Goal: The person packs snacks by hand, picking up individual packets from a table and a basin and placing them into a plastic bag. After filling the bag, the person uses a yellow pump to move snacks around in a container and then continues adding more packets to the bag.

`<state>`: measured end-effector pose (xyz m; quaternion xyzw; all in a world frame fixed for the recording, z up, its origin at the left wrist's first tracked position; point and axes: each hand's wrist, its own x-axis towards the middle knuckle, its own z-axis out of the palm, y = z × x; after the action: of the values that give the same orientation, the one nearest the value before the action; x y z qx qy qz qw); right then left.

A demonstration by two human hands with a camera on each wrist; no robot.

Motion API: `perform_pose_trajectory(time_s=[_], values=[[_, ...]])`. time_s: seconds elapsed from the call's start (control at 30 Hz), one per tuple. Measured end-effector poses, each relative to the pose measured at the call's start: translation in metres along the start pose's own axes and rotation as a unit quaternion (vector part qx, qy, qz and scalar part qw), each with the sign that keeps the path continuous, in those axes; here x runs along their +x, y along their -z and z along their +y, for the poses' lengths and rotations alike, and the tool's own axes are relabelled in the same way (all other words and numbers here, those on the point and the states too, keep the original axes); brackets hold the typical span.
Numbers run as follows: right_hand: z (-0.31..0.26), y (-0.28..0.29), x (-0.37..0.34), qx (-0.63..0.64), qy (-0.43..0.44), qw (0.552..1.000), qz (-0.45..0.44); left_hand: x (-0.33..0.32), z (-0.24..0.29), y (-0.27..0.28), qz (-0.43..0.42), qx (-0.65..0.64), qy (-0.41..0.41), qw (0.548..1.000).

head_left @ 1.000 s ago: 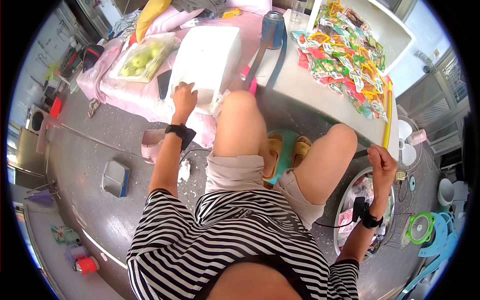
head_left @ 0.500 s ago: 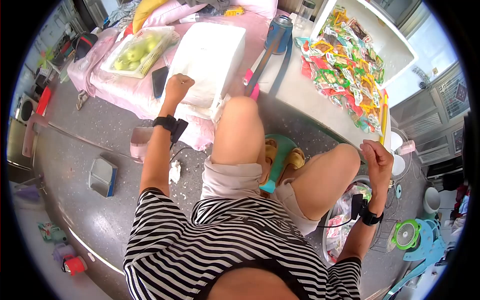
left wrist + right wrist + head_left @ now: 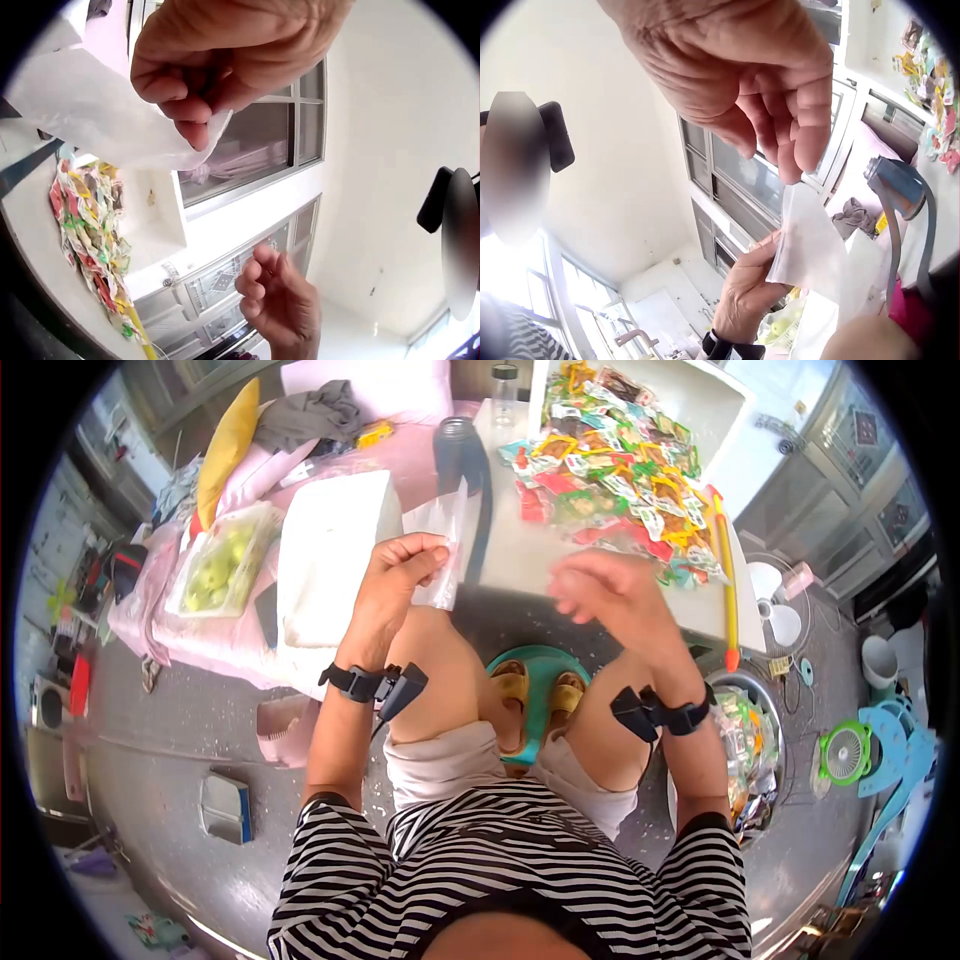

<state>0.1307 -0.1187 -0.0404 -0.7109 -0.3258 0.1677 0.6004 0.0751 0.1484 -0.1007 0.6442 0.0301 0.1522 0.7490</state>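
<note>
The left hand [image 3: 392,585] pinches a translucent plastic bag [image 3: 447,540] by its edge between thumb and fingers, above the knee and beside a white foam box [image 3: 335,550]. In the left wrist view the bag [image 3: 105,112] hangs flat from those fingertips. The right hand [image 3: 625,605] is held in the air in front of the table, blurred, its fingers loosely bent with nothing between them. From the right wrist view, its fingers [image 3: 810,142] are just above the top of the bag [image 3: 810,240]; whether they touch is unclear.
Small colourful packets [image 3: 620,470] lie on the white table [image 3: 510,560] by a tipped white box [image 3: 715,410]. A strapped blue bottle [image 3: 458,455] stands near the table's left edge. Green fruit [image 3: 215,572] fills a basket; a packet-filled basin [image 3: 775,730] is at the right.
The left hand has moved right from the foam box and now holds the bag. The right hand has come up and inward from beside the right knee. The head view has shifted.
</note>
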Motion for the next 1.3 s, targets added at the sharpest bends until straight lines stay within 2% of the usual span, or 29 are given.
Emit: perform_pose_trajectory(time_s=[0.17, 0.2, 0.27, 0.3, 0.4, 0.47, 0.57, 0.6, 0.67, 0.7, 0.73, 0.8, 0.83, 0.93, 1.07, 1.13, 1.2, 1.3], values=[[0.033, -0.008, 0.028, 0.045, -0.042, 0.997, 0.055, 0.009, -0.010, -0.076, -0.084, -0.011, 0.032, 0.996], [0.036, -0.005, 0.031, -0.016, -0.038, 0.997, 0.064, 0.010, -0.015, -0.084, -0.112, -0.012, 0.026, 0.993], [0.043, 0.000, 0.035, -0.135, -0.035, 0.987, 0.077, 0.009, -0.027, -0.105, -0.097, -0.031, 0.019, 0.995], [0.054, 0.002, 0.037, -0.098, -0.010, 0.991, 0.086, 0.012, -0.033, -0.107, -0.090, -0.031, 0.028, 0.995], [0.082, 0.015, 0.040, 0.066, -0.005, 0.996, 0.058, 0.021, -0.050, -0.106, -0.071, -0.025, 0.052, 0.996], [0.091, 0.018, 0.039, 0.118, -0.018, 0.991, 0.062, 0.025, -0.056, -0.105, -0.067, -0.017, 0.069, 0.995], [0.095, 0.025, 0.038, 0.154, -0.072, 0.982, 0.077, 0.029, -0.062, -0.103, -0.015, 0.009, 0.019, 1.000], [0.096, 0.027, 0.038, 0.160, -0.096, 0.979, 0.084, 0.031, -0.061, -0.102, 0.029, 0.075, -0.066, 0.995], [0.110, 0.036, 0.047, 0.094, -0.109, 0.983, 0.111, 0.035, -0.057, -0.100, 0.110, 0.201, -0.236, 0.944], [0.119, 0.040, 0.051, 0.061, -0.116, 0.983, 0.125, 0.024, -0.038, -0.109, 0.133, 0.339, -0.248, 0.897], [0.127, 0.036, 0.056, 0.020, -0.091, 0.986, 0.135, 0.024, -0.033, -0.115, 0.107, 0.408, -0.330, 0.844], [0.133, 0.021, 0.071, -0.066, -0.044, 0.985, 0.153, 0.024, -0.030, -0.124, 0.053, 0.522, -0.480, 0.703], [0.131, 0.022, 0.078, -0.100, -0.059, 0.986, 0.118, 0.021, -0.033, -0.129, 0.017, 0.532, -0.464, 0.708], [0.116, 0.024, 0.083, 0.104, -0.061, 0.978, 0.170, 0.035, -0.052, -0.122, -0.021, 0.575, -0.440, 0.689], [0.144, 0.028, 0.096, 0.181, -0.152, 0.966, 0.103, 0.058, -0.077, -0.112, -0.016, 0.599, -0.344, 0.723], [0.155, 0.031, 0.102, 0.196, -0.205, 0.957, 0.063, 0.070, -0.089, -0.108, -0.028, 0.621, -0.315, 0.717], [0.169, 0.031, 0.107, 0.135, -0.221, 0.963, 0.075, 0.084, -0.099, -0.101, -0.039, 0.645, -0.304, 0.700], [0.179, 0.033, 0.112, 0.020, -0.243, 0.968, 0.066, 0.099, -0.107, -0.093, 0.027, 0.631, -0.304, 0.713]])
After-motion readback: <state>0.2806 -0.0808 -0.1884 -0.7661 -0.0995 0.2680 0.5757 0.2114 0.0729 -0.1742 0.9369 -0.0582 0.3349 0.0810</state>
